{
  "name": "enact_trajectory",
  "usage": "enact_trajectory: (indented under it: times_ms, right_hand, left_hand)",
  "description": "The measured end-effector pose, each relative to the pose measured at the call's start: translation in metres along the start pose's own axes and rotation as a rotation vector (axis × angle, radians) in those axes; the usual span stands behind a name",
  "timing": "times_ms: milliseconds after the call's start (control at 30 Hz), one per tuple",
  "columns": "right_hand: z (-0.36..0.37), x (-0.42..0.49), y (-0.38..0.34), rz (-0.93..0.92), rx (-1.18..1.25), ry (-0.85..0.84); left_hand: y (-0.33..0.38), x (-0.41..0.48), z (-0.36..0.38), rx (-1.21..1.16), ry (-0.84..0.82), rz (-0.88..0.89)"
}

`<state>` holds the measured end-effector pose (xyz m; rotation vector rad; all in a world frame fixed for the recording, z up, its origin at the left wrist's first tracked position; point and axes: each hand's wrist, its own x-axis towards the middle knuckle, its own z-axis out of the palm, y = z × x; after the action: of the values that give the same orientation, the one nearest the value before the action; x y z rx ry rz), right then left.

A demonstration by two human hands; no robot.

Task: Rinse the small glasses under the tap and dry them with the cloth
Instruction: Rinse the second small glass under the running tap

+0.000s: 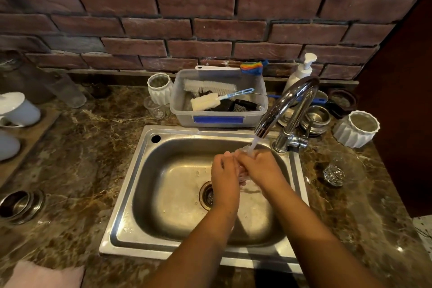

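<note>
Over the steel sink [131,196], both my hands close round a small clear glass [242,172] under the running water from the chrome tap [287,105]. My left hand [224,177] grips its left side and my right hand [261,168] wraps the right side; most of the glass is hidden between them. Another small clear glass [334,174] lies on the counter right of the sink. A third small glass [156,108] stands behind the sink, beside a white ribbed pot. A pink cloth [44,275] lies at the counter's front left corner.
A plastic tub [218,119] of brushes sits behind the sink, with a soap pump bottle [301,72] beside the tap. White ribbed pots [356,128] and steel bowls [315,119] stand at the right. Steel bowls [19,206] and white lidded cups [16,110] are at the left.
</note>
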<state>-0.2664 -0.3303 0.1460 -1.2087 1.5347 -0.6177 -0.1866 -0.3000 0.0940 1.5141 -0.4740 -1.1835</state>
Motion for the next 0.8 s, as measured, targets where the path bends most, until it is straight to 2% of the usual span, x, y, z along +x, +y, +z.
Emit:
enact_trajectory:
  times_ms: [33,100,167,300,400,467,533,700,800]
  right_hand:
    - [0.000,0.000,0.000,-0.013,0.011,-0.014]
    - [-0.002,-0.003,0.001,-0.113,-0.053,-0.007]
    - [-0.009,-0.005,0.002,-0.269,-0.155,-0.033]
    - [-0.026,-0.005,-0.003,-0.552,-0.444,-0.211]
    - [-0.033,-0.005,-0.008,-0.748,-0.672,-0.219]
    - [-0.031,-0.007,-0.007,-0.854,-0.715,-0.150]
    - [-0.029,-0.009,-0.003,-0.826,-0.691,-0.050]
    - [-0.017,-0.012,0.002,-0.569,-0.552,0.116]
    - [-0.008,-0.012,0.000,-0.389,-0.360,0.242]
  left_hand:
    - [0.002,-0.001,-0.001,0.020,0.005,0.016]
    - [0.008,0.000,-0.003,-0.028,-0.072,-0.070]
    - [0.020,0.003,-0.006,-0.072,-0.164,-0.265]
    - [0.047,0.014,-0.015,-0.123,-0.314,-0.622]
    - [0.054,0.019,-0.019,-0.125,-0.420,-0.725]
    - [0.056,0.019,-0.016,-0.123,-0.459,-0.701]
    - [0.053,0.018,-0.010,-0.171,-0.411,-0.643]
    - [0.039,0.008,0.005,-0.321,-0.271,-0.439]
    - [0.029,0.001,0.014,-0.236,-0.213,-0.261]
